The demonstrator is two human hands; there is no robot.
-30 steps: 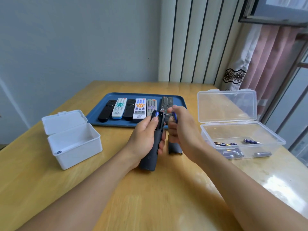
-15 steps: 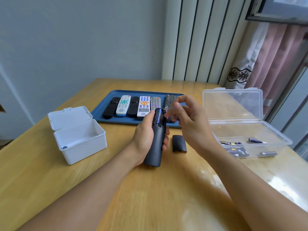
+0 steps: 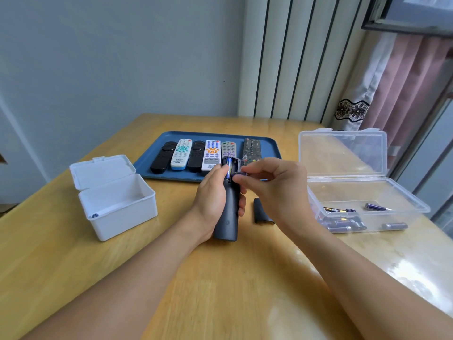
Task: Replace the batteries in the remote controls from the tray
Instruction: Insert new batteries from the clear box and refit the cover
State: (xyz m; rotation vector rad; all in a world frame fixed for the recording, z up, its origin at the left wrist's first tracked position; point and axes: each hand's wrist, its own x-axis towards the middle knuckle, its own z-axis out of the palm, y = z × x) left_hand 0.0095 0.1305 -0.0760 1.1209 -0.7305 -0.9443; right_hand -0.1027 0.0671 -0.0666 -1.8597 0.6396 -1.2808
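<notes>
My left hand grips a dark grey remote upright over the table, its open battery compartment facing me. A blue battery sits in the compartment's left slot. My right hand pinches at the right slot with thumb and forefinger. A bit of purple-blue shows between the fingertips; it looks like a second battery, mostly hidden. The remote's dark cover lies on the table just right of it. Behind my hands, a blue tray holds several remotes side by side.
An open white box stands at the left with one battery in its near corner. An open clear plastic box at the right holds several batteries. The wooden table meets a wall and curtains behind.
My right hand, which held a blue battery beside the remote, has brought its fingertips onto the open compartment. The view has shifted slightly; my left hand keeps its grip on the remote.
</notes>
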